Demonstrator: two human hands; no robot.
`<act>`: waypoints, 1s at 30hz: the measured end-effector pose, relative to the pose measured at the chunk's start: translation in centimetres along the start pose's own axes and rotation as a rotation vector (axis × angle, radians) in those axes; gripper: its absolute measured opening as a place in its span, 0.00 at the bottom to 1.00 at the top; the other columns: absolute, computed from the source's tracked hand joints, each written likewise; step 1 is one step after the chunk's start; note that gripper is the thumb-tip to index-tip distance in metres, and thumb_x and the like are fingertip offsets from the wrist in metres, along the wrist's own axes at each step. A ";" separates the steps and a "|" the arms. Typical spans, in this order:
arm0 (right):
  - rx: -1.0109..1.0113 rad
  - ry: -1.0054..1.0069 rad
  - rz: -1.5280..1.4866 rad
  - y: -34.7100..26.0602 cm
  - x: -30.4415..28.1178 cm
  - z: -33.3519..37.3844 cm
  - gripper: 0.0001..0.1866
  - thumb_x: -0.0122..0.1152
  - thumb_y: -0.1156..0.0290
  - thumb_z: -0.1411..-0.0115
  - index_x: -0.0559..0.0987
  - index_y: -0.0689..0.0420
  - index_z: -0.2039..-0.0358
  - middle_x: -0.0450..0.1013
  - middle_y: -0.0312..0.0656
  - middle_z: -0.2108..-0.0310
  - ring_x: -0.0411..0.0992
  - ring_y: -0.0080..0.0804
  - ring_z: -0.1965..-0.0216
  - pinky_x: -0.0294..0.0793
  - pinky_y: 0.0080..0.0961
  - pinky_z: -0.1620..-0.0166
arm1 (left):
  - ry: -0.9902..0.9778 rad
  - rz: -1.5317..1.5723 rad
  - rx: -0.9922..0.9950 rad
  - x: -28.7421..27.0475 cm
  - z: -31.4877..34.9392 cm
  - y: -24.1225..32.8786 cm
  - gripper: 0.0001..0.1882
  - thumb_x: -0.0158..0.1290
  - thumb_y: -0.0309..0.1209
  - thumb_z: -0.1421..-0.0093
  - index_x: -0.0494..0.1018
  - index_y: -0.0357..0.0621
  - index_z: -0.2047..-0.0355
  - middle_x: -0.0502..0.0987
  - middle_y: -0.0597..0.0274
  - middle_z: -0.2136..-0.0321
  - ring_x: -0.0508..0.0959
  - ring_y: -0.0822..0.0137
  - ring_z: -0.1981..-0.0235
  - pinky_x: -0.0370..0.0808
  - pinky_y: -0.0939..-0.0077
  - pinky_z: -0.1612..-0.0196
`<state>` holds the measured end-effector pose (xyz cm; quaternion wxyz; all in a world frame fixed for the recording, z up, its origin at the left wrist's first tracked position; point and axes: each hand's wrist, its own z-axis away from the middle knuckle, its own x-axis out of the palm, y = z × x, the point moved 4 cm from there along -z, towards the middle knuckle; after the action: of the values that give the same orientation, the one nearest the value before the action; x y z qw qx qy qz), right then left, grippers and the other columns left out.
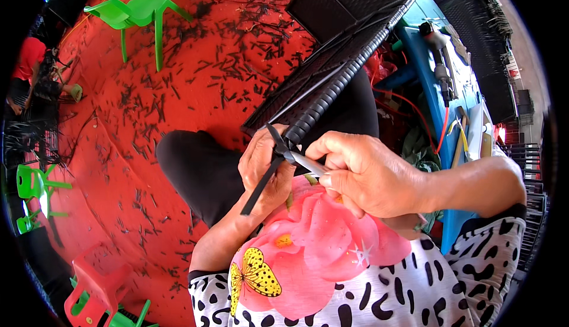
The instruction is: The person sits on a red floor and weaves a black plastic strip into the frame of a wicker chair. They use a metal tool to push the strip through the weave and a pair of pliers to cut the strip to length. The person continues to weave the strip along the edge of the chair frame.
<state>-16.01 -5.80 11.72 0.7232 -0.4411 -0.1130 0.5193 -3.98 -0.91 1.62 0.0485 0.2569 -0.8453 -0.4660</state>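
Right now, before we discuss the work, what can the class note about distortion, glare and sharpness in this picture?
In the head view, black surrounds the round fisheye image, and the blue table bends along its edge; also in the head view, bright glints line the black wrapped rail, while the left hand and right hand look fairly sharp.

**No legible lettering**

No words, numbers or brands can be read. A small round yellow mark on the pinkish-red plastic chair (pixel 98 275), far below and left of the right hand's fingers (pixel 333 143), is too small to make out.
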 end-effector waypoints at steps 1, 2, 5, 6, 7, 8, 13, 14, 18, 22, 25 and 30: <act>-0.020 0.043 -0.056 0.5 0.4 0.1 0.05 0.49 0.81 0.46 0.68 0.65 0.67 0.70 0.49 0.80 0.73 0.37 0.76 0.70 0.31 0.72 | 0.010 0.002 -0.027 -0.1 0.0 -0.1 0.13 0.56 0.16 0.56 0.71 0.33 0.67 0.75 0.48 0.70 0.76 0.51 0.69 0.74 0.68 0.65; -0.041 0.087 -0.112 0.9 0.6 0.1 0.06 0.49 0.81 0.45 0.67 0.65 0.65 0.70 0.48 0.80 0.73 0.36 0.77 0.70 0.30 0.72 | 0.019 0.005 -0.053 -0.1 -0.1 -0.1 0.13 0.56 0.16 0.55 0.71 0.33 0.67 0.75 0.49 0.69 0.77 0.51 0.69 0.74 0.68 0.65; -0.116 0.156 -0.149 1.3 1.3 0.2 0.11 0.50 0.83 0.46 0.65 0.64 0.61 0.70 0.46 0.81 0.72 0.34 0.78 0.69 0.30 0.72 | 0.025 0.025 -0.061 -0.3 -0.1 -0.2 0.12 0.55 0.16 0.54 0.71 0.34 0.67 0.75 0.50 0.69 0.77 0.53 0.68 0.74 0.69 0.64; -0.138 0.178 -0.141 1.4 1.4 0.2 0.11 0.51 0.83 0.46 0.65 0.64 0.61 0.70 0.46 0.81 0.72 0.34 0.79 0.69 0.30 0.73 | 0.024 0.030 -0.060 -0.3 0.0 -0.4 0.12 0.55 0.16 0.54 0.71 0.34 0.67 0.75 0.50 0.68 0.77 0.53 0.68 0.74 0.69 0.64; -0.183 0.201 -0.096 1.4 1.5 0.1 0.12 0.51 0.83 0.46 0.65 0.63 0.61 0.70 0.47 0.81 0.73 0.36 0.78 0.69 0.31 0.73 | 0.040 0.037 -0.064 -0.3 0.2 -0.7 0.13 0.55 0.16 0.54 0.71 0.34 0.66 0.75 0.50 0.68 0.77 0.53 0.68 0.74 0.69 0.64; -0.228 0.224 -0.051 1.4 1.4 0.1 0.13 0.51 0.84 0.47 0.65 0.63 0.60 0.70 0.48 0.80 0.73 0.39 0.78 0.69 0.31 0.73 | 0.056 0.044 -0.068 -0.3 0.3 -1.1 0.13 0.55 0.17 0.54 0.71 0.34 0.66 0.75 0.50 0.68 0.76 0.53 0.68 0.74 0.69 0.64; -0.452 0.269 0.382 0.4 0.3 -0.3 0.13 0.52 0.84 0.48 0.65 0.63 0.61 0.69 0.56 0.77 0.71 0.56 0.71 0.69 0.37 0.72 | 0.037 0.102 -0.038 -0.4 0.2 -1.3 0.16 0.55 0.19 0.54 0.70 0.34 0.62 0.74 0.51 0.67 0.75 0.55 0.69 0.73 0.71 0.65; -0.577 0.250 0.486 -0.4 0.1 -0.1 0.14 0.53 0.82 0.49 0.66 0.64 0.61 0.70 0.57 0.76 0.72 0.55 0.71 0.70 0.39 0.71 | 0.024 0.094 -0.037 -0.4 0.3 -1.4 0.16 0.55 0.20 0.54 0.70 0.34 0.62 0.74 0.51 0.67 0.75 0.55 0.70 0.72 0.71 0.66; -0.512 0.065 0.972 -3.8 0.1 0.1 0.15 0.52 0.78 0.54 0.69 0.66 0.63 0.71 0.54 0.76 0.73 0.51 0.73 0.72 0.39 0.72 | 0.020 0.102 -0.056 -0.5 0.9 -1.9 0.16 0.56 0.22 0.52 0.70 0.33 0.60 0.72 0.50 0.68 0.74 0.57 0.71 0.72 0.73 0.68; -0.503 -0.078 1.269 -5.2 0.5 0.4 0.12 0.55 0.75 0.56 0.70 0.64 0.69 0.69 0.52 0.75 0.73 0.48 0.77 0.74 0.37 0.76 | 0.042 0.032 0.050 0.3 1.3 -1.2 0.15 0.57 0.24 0.50 0.69 0.33 0.62 0.72 0.51 0.71 0.72 0.58 0.74 0.71 0.71 0.71; -0.546 -0.169 1.460 -5.5 1.1 0.3 0.09 0.55 0.72 0.55 0.71 0.62 0.73 0.69 0.48 0.78 0.74 0.42 0.79 0.73 0.34 0.80 | 0.058 -0.016 0.199 0.9 1.3 -1.1 0.14 0.57 0.27 0.50 0.68 0.33 0.66 0.70 0.51 0.74 0.71 0.56 0.77 0.70 0.69 0.74; -0.656 -0.195 1.502 -5.7 0.5 1.1 0.08 0.55 0.70 0.54 0.72 0.61 0.73 0.69 0.45 0.79 0.74 0.41 0.79 0.72 0.35 0.81 | -0.019 0.004 0.173 1.5 1.8 -1.1 0.14 0.57 0.26 0.50 0.68 0.33 0.65 0.71 0.49 0.73 0.73 0.51 0.75 0.71 0.66 0.71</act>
<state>-12.69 -5.21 16.51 0.0049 -0.5409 0.0040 0.8411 -5.41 -0.70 -0.56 0.0189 0.2541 -0.8832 -0.3937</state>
